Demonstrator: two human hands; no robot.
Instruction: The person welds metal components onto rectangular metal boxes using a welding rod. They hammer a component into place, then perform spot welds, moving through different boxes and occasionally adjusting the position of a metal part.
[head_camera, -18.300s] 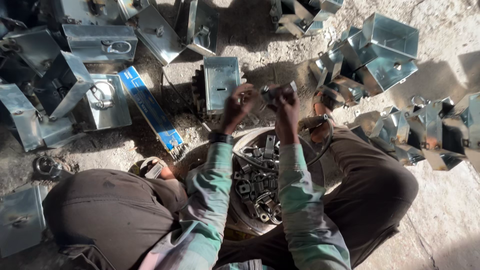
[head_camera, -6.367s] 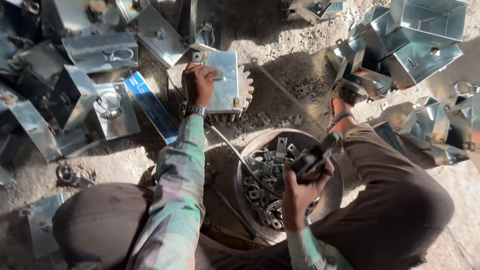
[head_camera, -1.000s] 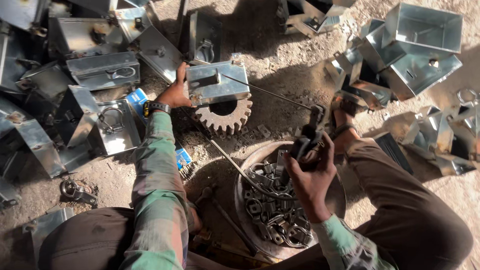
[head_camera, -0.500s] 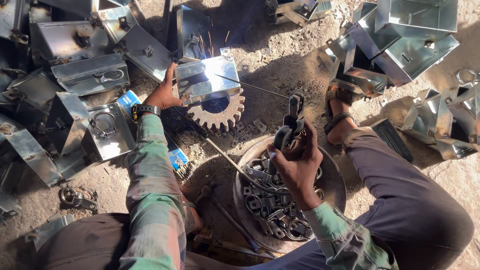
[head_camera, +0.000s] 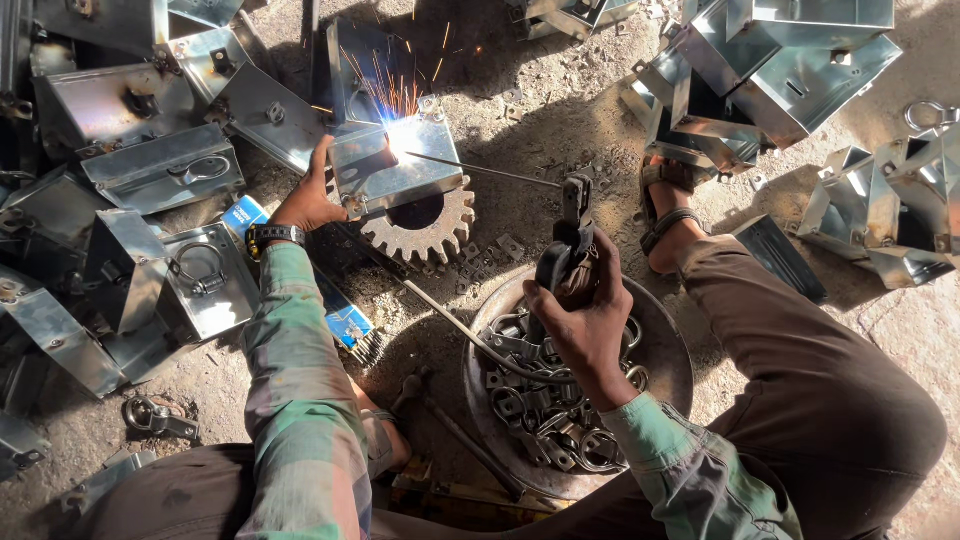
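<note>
My left hand (head_camera: 312, 200) holds down a shiny sheet-metal box (head_camera: 398, 168) that rests on a rusty toothed gear (head_camera: 420, 225) on the ground. My right hand (head_camera: 580, 315) grips a dark welding electrode holder (head_camera: 566, 245). Its thin rod (head_camera: 480, 170) reaches left to the box's top edge, where a bright blue-white arc (head_camera: 398, 140) throws orange sparks upward. Below my right hand sits a round metal pan (head_camera: 672, 345) filled with several small steel ring fittings (head_camera: 545, 415).
Many finished sheet-metal boxes (head_camera: 160, 170) lie at the left and top right (head_camera: 790, 60). A blue electrode packet (head_camera: 345, 320) lies by my left forearm. My sandalled foot (head_camera: 668, 215) rests right of the holder. Loose rods (head_camera: 450, 320) cross the dirt ground.
The arc has struck on the box's edge and sparks now fly. My right hand has brought the holder's rod across to the box. My left hand stays on the box.
</note>
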